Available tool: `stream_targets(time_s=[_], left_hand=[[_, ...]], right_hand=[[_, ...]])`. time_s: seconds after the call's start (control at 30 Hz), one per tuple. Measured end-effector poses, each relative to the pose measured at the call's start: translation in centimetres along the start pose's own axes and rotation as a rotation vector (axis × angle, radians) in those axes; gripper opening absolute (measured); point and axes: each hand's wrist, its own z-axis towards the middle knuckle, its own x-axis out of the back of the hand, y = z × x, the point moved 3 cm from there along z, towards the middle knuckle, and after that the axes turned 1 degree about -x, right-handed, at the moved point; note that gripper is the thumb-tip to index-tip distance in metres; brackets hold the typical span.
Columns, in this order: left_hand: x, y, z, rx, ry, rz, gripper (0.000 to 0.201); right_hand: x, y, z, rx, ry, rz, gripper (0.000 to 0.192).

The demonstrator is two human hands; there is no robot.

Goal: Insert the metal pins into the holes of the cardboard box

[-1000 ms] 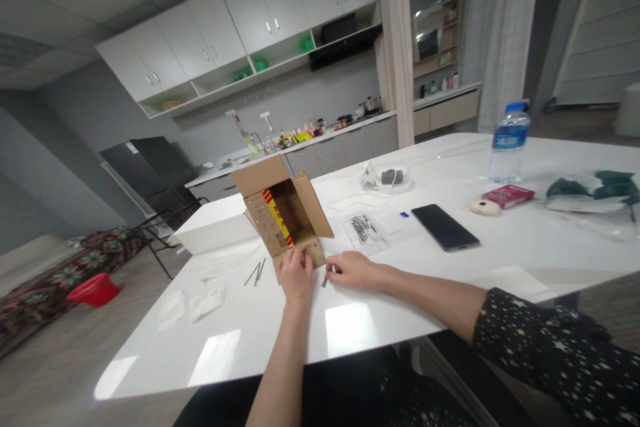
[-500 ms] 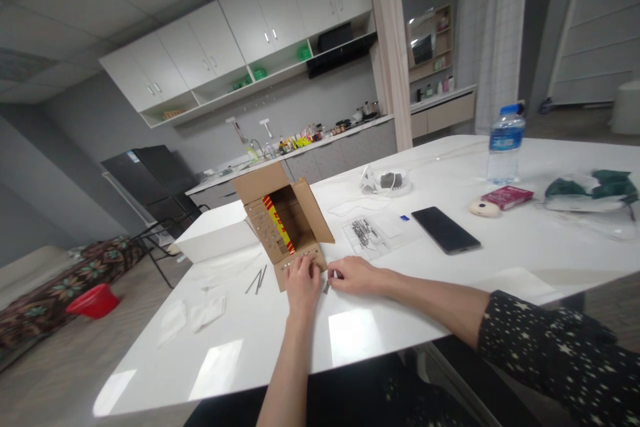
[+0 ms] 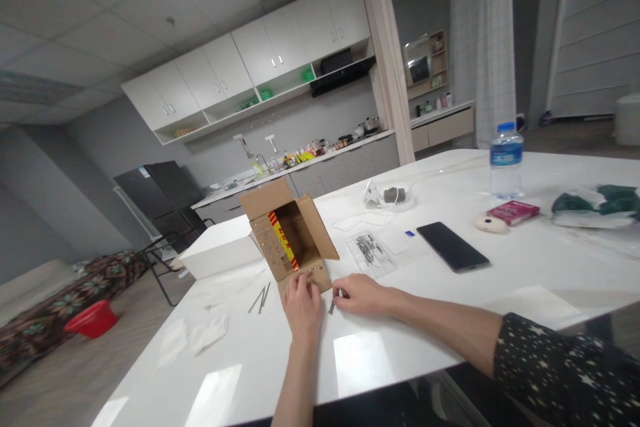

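My left hand (image 3: pixel 303 307) rests on the low front flap of an open cardboard box (image 3: pixel 320 275), its fingers stretched out over the cardboard. Small shiny round bits dot the box's side flap, and a few show by my left fingertips. Just right of the box, my right hand (image 3: pixel 361 295) lies on the table with fingers curled and pressed together. A short grey metal piece (image 3: pixel 331 307) shows under those fingertips; whether they grip it is hidden. Several long grey nail-like rods (image 3: pixel 261 299) lie left of the box.
Behind my right hand sits a clear plastic case (image 3: pixel 373 252) of small metal pieces. A black phone (image 3: pixel 453 245), a red box (image 3: pixel 513 212) and a water bottle (image 3: pixel 506 163) stand or lie to the right. Crumpled white tissue (image 3: pixel 210 333) is at left; a white box (image 3: pixel 223 247) stands behind.
The view has tipped up slightly, so table and hands sit lower in the picture. Both hands keep nearly the same places by the box; the metal piece under my right fingertips shows more plainly.
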Motion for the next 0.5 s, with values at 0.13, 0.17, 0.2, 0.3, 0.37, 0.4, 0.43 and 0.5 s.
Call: stream_targets(time_s=[0.13, 0.17, 0.2, 0.3, 0.37, 0.4, 0.43, 0.5], left_hand=[[0.03, -0.14, -0.12, 0.048, 0.006, 0.053, 0.032], [0.01, -0.17, -0.16, 0.052, 0.003, 0.063, 0.033], [0.0, -0.2, -0.2, 0.054, 0.004, 0.071, 0.034], [-0.03, -0.4, -0.31, 0.082, 0.021, 0.088, 0.034], [-0.03, -0.51, -0.36, 0.103, 0.026, 0.097, 0.034], [-0.02, -0.54, -0.38, 0.11, 0.028, 0.101, 0.034], [0.01, -0.55, -0.4, 0.115, 0.031, 0.103, 0.034], [0.09, -0.55, -0.43, 0.124, 0.039, 0.102, 0.033]], right_hand=[[-0.4, 0.31, 0.15, -0.025, 0.009, 0.007, 0.028], [-0.38, 0.3, 0.15, -0.024, 0.022, 0.006, 0.028], [-0.36, 0.23, 0.12, -0.014, 0.022, 0.003, 0.028], [-0.17, 0.0, 0.03, -0.012, 0.026, -0.011, 0.028], [-0.12, -0.09, 0.01, -0.015, 0.021, -0.014, 0.028], [-0.11, -0.1, 0.03, -0.013, 0.024, -0.011, 0.028], [-0.15, -0.09, 0.05, -0.012, 0.023, -0.009, 0.028], [-0.24, 0.0, 0.11, -0.016, 0.024, -0.006, 0.028]])
